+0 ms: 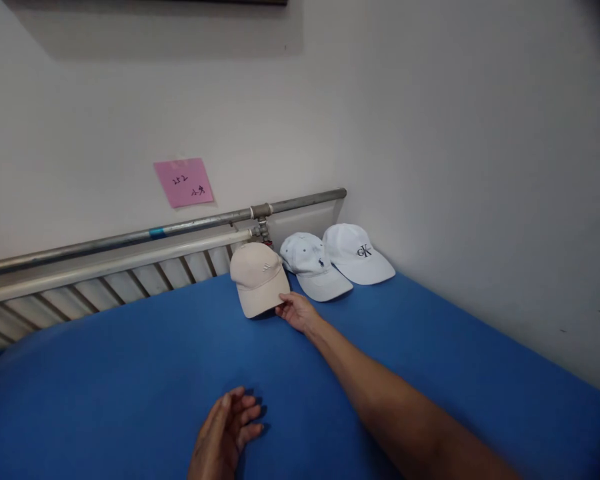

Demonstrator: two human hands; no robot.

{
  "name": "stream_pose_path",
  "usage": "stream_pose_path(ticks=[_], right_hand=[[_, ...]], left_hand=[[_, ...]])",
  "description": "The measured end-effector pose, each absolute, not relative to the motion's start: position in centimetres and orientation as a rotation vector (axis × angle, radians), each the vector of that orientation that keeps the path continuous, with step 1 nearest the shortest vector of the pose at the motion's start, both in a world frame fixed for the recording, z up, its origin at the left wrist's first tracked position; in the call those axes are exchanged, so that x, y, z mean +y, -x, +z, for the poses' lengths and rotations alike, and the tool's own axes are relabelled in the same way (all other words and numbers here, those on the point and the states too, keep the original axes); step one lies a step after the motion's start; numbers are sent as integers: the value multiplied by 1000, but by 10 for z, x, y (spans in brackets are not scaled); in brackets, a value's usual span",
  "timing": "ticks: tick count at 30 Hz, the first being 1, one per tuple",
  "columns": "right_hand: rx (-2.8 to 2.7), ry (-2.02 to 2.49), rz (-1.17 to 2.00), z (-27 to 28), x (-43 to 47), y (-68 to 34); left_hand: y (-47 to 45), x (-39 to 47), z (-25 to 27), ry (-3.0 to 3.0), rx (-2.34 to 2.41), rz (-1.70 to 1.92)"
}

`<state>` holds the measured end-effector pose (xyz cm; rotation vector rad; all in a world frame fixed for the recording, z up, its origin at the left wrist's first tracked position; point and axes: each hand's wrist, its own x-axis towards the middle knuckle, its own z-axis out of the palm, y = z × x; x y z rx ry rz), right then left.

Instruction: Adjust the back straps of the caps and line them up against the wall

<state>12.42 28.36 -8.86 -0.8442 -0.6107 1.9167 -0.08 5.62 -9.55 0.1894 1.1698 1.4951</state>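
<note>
Three baseball caps sit in a row at the back of a blue-covered surface (180, 373). The leftmost is a beige cap (255, 270) with a small logo; my right hand (296, 312) pinches the right edge of its brim between thumb and fingers. Just right of it lies a white cap (310, 263) with a small dark emblem, and beside that another white cap (355, 253) with dark lettering. My left hand (227, 430) is near the front, over the blue cover, fingers apart and curved, holding nothing.
A white radiator (105, 290) runs along the back left, with a metal pipe (200, 222) above it and a valve (263, 227) behind the beige cap. A pink note (184, 183) with handwriting is on the back wall. A plain wall (480, 200) borders the right side.
</note>
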Motion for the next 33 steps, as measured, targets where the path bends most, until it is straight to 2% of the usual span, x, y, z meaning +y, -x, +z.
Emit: stream_pose_path(ticks=[33], right_hand=[[-1139,1351,1463,-56,205,-153]], left_hand=[[-5,45,-83,-410,1019,1549]])
